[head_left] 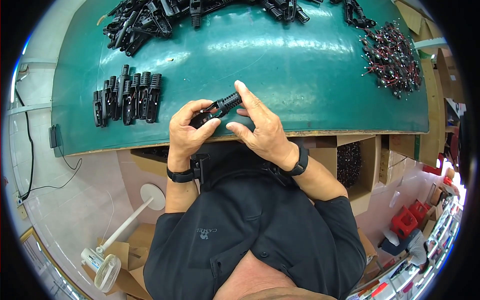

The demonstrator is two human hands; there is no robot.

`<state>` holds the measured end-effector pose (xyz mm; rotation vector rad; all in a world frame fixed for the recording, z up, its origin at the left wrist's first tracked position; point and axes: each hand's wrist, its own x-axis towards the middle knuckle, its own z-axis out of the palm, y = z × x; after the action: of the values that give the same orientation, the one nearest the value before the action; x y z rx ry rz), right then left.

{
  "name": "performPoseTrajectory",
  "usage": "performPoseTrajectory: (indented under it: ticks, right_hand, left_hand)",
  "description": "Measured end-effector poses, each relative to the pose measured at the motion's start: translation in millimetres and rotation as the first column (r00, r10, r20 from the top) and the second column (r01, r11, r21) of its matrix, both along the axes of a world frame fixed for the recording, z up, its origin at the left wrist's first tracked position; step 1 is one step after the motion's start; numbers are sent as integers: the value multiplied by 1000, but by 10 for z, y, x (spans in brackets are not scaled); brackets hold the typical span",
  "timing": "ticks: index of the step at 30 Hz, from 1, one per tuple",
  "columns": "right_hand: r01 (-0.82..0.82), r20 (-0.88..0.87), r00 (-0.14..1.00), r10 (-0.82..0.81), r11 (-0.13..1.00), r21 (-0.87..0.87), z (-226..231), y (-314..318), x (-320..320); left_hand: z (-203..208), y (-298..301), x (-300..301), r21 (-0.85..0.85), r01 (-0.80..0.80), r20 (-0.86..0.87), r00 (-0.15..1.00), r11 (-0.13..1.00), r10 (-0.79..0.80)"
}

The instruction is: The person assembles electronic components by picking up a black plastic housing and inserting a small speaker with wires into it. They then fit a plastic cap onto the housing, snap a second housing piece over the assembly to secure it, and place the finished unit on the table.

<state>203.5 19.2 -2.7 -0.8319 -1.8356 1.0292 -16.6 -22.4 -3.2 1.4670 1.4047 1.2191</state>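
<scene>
Just over the near edge of the green table, my left hand [192, 127] grips a black plastic housing [227, 103] between thumb and fingers. Its ribbed, round end points up and to the right. My right hand [261, 122] is beside that end, the index finger stretched along it and the thumb held apart lower down. Some fingers of the right hand are partly hidden behind the part. To the left, several similar black housings [127, 95] lie side by side with their ribbed ends pointing away from me.
A big heap of black plastic parts [140, 22] lies at the far left. Small round components with red and black wires [392, 59] are piled at the right. Below the table edge stand open cardboard boxes [367, 165]. A white fan [107, 272] is at lower left.
</scene>
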Motion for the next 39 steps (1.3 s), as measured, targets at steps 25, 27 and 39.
performPoseTrajectory:
  ticks: [25,27,39]
  right_hand:
    - [-202,-14,979,201,976,-80,-20,227,15]
    - [-206,-30,978,205,975,-79,-7,231,0]
    - [-254,-88,966,244,958,-131,-47,155,40]
  left_hand:
    - [62,-46,5,-47,74,107,992,996,-69]
    - [76,-26,19,-48,74,90,994,996,-69]
    - [11,-2,31,-61,82,77,994,995,-77]
